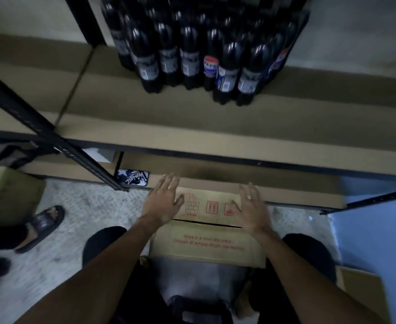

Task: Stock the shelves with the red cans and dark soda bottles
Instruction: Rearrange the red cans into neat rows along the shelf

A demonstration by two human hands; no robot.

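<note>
1. Shelf board (pixel 215 127): middle tier, spanning the scene from left to right. Its near edge overhangs the far end of the carton, so anything lifted straight up from there would likely strike it.
2. Carton (pixel 208 244): on the floor at near centre, flaps closed, its far end tucked under the shelving. No red cans are in view; presumably they are inside. Flaps pulled open sharply could tear or jolt the contents.
3. Dark soda bottles (pixel 192 54): upright and tightly packed at the far centre of the shelf board. The rightmost pair stands nearest its edge, and a knock to the board could topple them.
4. Left hand (pixel 164 202) and right hand (pixel 250 204): fingers straight and spread over the carton's far flap, grasping nothing. Whether they touch it cannot be told. Flat palms offer little purchase, so a slip is likely.
5. Phone-like slab (pixel 132 177): on the lowest tier, just left of the carton. A sideways shove of the carton might sweep it off.
</note>
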